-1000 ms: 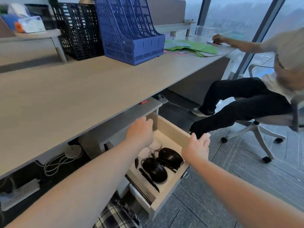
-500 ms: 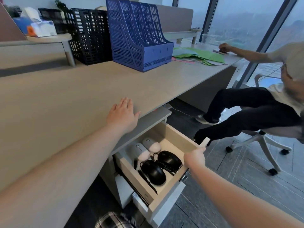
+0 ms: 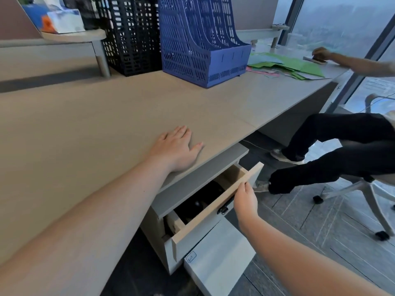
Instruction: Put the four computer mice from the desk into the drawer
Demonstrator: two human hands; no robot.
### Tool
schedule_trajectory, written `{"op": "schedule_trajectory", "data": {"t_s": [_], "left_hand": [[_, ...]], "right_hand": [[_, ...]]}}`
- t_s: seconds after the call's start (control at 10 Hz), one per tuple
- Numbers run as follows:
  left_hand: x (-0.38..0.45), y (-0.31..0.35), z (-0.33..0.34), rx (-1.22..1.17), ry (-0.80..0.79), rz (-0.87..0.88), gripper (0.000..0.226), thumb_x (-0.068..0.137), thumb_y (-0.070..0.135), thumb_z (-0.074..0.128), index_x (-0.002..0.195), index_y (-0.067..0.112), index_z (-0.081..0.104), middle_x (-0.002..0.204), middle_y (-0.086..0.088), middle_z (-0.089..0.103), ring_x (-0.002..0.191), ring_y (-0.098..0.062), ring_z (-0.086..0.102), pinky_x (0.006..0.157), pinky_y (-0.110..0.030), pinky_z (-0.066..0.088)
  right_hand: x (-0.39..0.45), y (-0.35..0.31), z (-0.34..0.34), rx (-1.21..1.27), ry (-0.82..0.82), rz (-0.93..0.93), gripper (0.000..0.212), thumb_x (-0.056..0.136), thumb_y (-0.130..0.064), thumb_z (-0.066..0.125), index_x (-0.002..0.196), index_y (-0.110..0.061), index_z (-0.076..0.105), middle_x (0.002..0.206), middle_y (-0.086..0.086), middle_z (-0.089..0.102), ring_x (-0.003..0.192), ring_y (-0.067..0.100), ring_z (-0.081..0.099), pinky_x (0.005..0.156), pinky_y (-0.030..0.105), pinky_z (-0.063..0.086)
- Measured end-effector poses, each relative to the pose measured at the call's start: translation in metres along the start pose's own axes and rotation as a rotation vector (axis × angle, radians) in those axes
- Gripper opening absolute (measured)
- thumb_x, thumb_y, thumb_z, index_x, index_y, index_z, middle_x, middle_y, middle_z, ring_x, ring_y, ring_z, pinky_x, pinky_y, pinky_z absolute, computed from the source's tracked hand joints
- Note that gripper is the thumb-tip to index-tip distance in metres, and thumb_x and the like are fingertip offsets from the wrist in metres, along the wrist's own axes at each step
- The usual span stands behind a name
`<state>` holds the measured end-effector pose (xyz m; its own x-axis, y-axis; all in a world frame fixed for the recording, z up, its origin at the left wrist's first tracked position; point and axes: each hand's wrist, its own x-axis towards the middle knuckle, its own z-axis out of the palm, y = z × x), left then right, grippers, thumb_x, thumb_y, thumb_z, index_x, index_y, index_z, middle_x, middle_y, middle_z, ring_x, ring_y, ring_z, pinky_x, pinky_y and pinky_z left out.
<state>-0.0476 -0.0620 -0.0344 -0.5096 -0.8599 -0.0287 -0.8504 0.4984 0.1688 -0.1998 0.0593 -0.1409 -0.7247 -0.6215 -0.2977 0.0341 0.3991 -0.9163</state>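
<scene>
Drawer (image 3: 215,207) under the tabletop (image 3: 89,124) runs long axis left-to-right, barely ajar with dark mice (image 3: 196,204) dimly inside, right hand (image 3: 245,199) flat against its front, left hand (image 3: 177,149) spread on top.

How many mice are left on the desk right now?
0. The desk shows none, only the left hand. The drawer is mostly shut; its dark gap may hide mice.

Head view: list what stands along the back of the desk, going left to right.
Tissue box on the raised shelf → black mesh file rack → blue file rack → green papers → another person's hand at the far right.
</scene>
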Motion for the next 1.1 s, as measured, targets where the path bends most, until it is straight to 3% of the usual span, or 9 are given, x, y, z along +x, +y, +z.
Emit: {"op": "schedule_trajectory", "data": {"t_s": [0.1, 0.2, 0.3, 0.4, 0.6, 0.8, 0.9, 1.0, 1.1], "left_hand": [[0.003, -0.002, -0.001, 0.004, -0.010, 0.011, 0.074, 0.093, 0.062, 0.015, 0.152, 0.017, 0.007, 0.162, 0.003, 0.001, 0.148, -0.012, 0.000, 0.119, -0.039, 0.003], [0.004, -0.002, -0.001, 0.000, -0.020, 0.017, 0.074, 0.093, 0.061, 0.014, 0.152, 0.017, 0.005, 0.162, 0.003, -0.001, 0.147, -0.011, -0.002, 0.120, -0.040, 0.003], [0.004, -0.002, 0.000, -0.007, -0.018, 0.013, 0.074, 0.093, 0.061, 0.014, 0.152, 0.017, 0.005, 0.162, 0.004, -0.001, 0.147, -0.010, -0.002, 0.120, -0.040, 0.003], [0.005, -0.002, 0.000, -0.009, -0.011, 0.013, 0.073, 0.093, 0.060, 0.015, 0.152, 0.017, 0.005, 0.162, 0.004, -0.001, 0.147, -0.010, -0.002, 0.120, -0.040, 0.003], [0.005, -0.002, 0.001, -0.016, -0.016, 0.012, 0.073, 0.093, 0.060, 0.015, 0.152, 0.017, 0.005, 0.162, 0.004, -0.001, 0.147, -0.009, -0.002, 0.120, -0.040, 0.002], [0.006, -0.002, 0.001, -0.013, -0.008, 0.005, 0.073, 0.093, 0.059, 0.016, 0.152, 0.016, 0.006, 0.162, 0.003, 0.000, 0.147, -0.010, -0.001, 0.120, -0.040, 0.003], [0.005, 0.000, 0.001, -0.005, -0.010, 0.013, 0.073, 0.094, 0.059, 0.016, 0.152, 0.016, 0.006, 0.162, 0.003, 0.000, 0.147, -0.010, -0.001, 0.121, -0.040, 0.003], [0.006, -0.001, -0.001, -0.013, -0.015, 0.013, 0.073, 0.094, 0.059, 0.016, 0.152, 0.016, 0.006, 0.162, 0.004, 0.000, 0.147, -0.010, -0.002, 0.121, -0.039, 0.002], [0.004, 0.001, 0.000, -0.015, -0.003, 0.016, 0.073, 0.094, 0.059, 0.014, 0.152, 0.016, 0.005, 0.162, 0.004, -0.001, 0.147, -0.010, -0.002, 0.121, -0.038, 0.001]], "right_hand": [[0.003, 0.005, 0.008, 0.016, -0.047, -0.013, 0.027, 0.101, -0.023, 0.026, 0.103, -0.017, 0.053, 0.084, 0.003, 0.055, 0.071, 0.016, 0.049, 0.061, 0.029, 0.037], [0.005, 0.004, 0.018, -0.018, -0.057, -0.041, 0.032, 0.100, -0.024, 0.026, 0.118, -0.018, 0.053, 0.089, 0.006, 0.059, 0.067, 0.016, 0.047, 0.064, 0.030, 0.038], [0.009, 0.005, 0.030, -0.075, -0.081, -0.025, 0.038, 0.100, -0.028, 0.026, 0.132, -0.021, 0.045, 0.115, 0.007, 0.060, 0.081, 0.017, 0.049, 0.070, 0.030, 0.040], [0.015, -0.001, 0.034, -0.113, -0.083, -0.010, 0.020, 0.100, -0.021, 0.027, 0.092, -0.013, 0.043, 0.081, 0.004, 0.049, 0.062, 0.015, 0.038, 0.056, 0.029, 0.030], [0.018, -0.010, 0.050, -0.089, -0.059, 0.042, 0.031, 0.100, -0.013, 0.025, 0.071, -0.011, 0.035, 0.064, 0.002, 0.035, 0.056, 0.016, 0.031, 0.054, 0.030, 0.027], [0.018, -0.017, 0.062, -0.078, -0.040, 0.060, 0.014, 0.096, -0.007, 0.033, 0.101, -0.009, 0.045, 0.079, 0.002, 0.047, 0.084, 0.021, 0.046, 0.075, 0.031, 0.038], [0.019, -0.015, 0.060, -0.192, -0.054, 0.110, 0.030, 0.095, -0.005, 0.024, 0.116, -0.006, 0.045, 0.072, 0.004, 0.044, 0.071, 0.023, 0.045, 0.070, 0.034, 0.036], [0.019, -0.022, 0.055, -0.277, -0.108, 0.097, 0.035, 0.095, -0.005, 0.025, 0.124, -0.004, 0.045, 0.076, 0.005, 0.047, 0.064, 0.020, 0.043, 0.063, 0.029, 0.038], [0.021, -0.023, 0.034, -0.349, -0.215, 0.088, 0.050, 0.094, -0.005, 0.032, 0.144, -0.008, 0.036, 0.098, 0.009, 0.055, 0.076, 0.023, 0.049, 0.059, 0.030, 0.042]]}}
